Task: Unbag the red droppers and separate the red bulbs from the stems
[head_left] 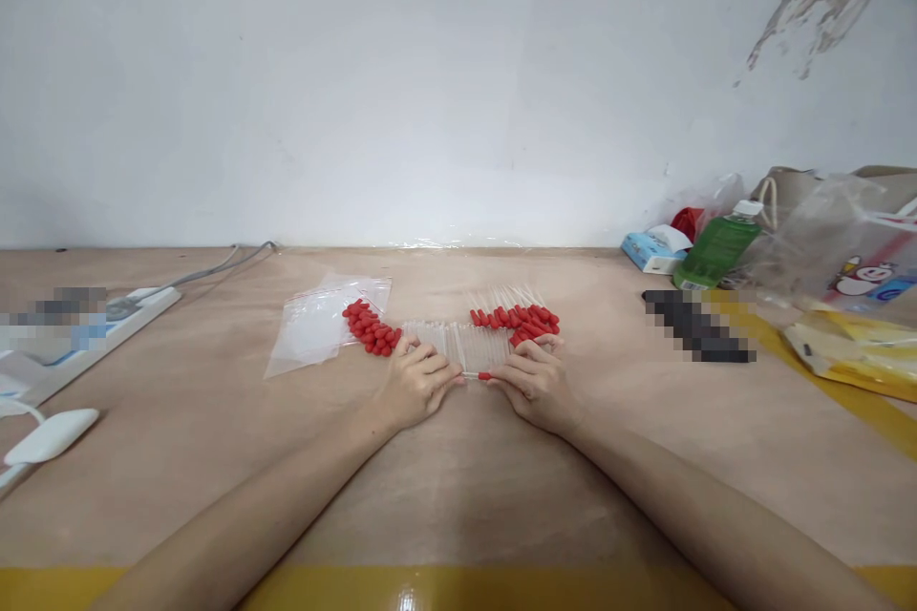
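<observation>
My left hand (419, 382) is closed, its thumb and fingertips pinching one end of a thin clear dropper tube (471, 375). My right hand (537, 382) pinches the small red rubber bulb (484, 376) at the tube's other end. Whether the bulb is fully seated on the tube I cannot tell. Just behind both hands lies a row of loose clear tubes (451, 344), side by side. A pile of red rubber bulbs (371, 329) sits beyond my left hand. Behind my right hand are several droppers with red bulbs (516, 315), their clear stems pointing toward the wall.
Clear zip bags (315, 320) lie left of the bulbs. A white power strip (136, 315) with a cable is at the far left. On the right stand a tissue pack (651, 251), a green bottle (720, 248) and plastic bags (852, 248), with a blurred dark object (694, 329) in front.
</observation>
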### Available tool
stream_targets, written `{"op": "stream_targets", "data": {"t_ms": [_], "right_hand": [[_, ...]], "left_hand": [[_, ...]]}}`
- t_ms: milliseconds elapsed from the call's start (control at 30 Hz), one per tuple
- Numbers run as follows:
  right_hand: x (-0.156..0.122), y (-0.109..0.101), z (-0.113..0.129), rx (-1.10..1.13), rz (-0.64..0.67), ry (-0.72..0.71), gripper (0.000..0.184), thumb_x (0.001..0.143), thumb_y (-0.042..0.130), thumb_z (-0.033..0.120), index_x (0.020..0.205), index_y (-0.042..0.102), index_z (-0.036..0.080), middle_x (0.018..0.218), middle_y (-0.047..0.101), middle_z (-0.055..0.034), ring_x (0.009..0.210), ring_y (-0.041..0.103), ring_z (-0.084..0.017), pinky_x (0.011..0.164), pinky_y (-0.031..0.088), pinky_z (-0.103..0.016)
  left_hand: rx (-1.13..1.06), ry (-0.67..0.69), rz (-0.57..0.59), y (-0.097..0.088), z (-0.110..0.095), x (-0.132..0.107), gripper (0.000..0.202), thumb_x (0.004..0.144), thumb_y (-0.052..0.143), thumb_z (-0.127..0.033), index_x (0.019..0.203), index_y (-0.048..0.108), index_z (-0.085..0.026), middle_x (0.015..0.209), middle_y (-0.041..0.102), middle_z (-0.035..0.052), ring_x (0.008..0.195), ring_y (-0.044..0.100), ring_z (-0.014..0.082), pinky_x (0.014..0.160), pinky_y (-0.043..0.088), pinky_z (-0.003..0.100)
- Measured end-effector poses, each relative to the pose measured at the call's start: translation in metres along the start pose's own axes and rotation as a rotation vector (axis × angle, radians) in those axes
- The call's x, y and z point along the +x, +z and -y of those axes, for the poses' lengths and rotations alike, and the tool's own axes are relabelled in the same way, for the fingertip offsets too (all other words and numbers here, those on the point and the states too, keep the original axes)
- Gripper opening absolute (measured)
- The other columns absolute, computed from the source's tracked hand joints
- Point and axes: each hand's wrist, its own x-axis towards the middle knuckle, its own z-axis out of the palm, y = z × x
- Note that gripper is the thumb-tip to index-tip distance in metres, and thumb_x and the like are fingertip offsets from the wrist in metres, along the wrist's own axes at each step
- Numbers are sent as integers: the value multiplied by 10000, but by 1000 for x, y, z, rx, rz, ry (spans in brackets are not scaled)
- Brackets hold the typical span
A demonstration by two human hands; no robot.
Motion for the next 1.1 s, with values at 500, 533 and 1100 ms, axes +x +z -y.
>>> {"op": "stream_targets", "data": {"t_ms": [500, 533, 1100], "right_hand": [[0, -8, -51, 290, -379, 507, 225, 811, 517, 270, 985, 648, 217, 899, 571, -68, 827, 550, -163, 725, 462, -315], [0, -7, -57, 288, -387, 560, 239, 812, 508, 283, 988, 649, 206, 893, 568, -71, 817, 550, -163, 717, 465, -315], [-2, -6, -69, 96, -84, 750, 256, 734, 541, 442, 734, 683, 228, 787, 663, -32, 800, 538, -202, 795, 349, -365]], "left_hand": [[-178, -324, -169, 14, 19, -6, 334, 867, 380, -125, 1174, 511, -132, 817, 503, 50, 747, 519, 127, 675, 457, 232], [-176, -329, -193, 16, 19, -3, 328, 861, 387, -122, 1160, 521, -138, 824, 512, 50, 753, 525, 128, 681, 460, 234], [-218, -335, -92, 29, 15, 2, 177, 797, 518, -245, 886, 641, -155, 955, 531, 74, 687, 566, 115, 656, 503, 265]]}}
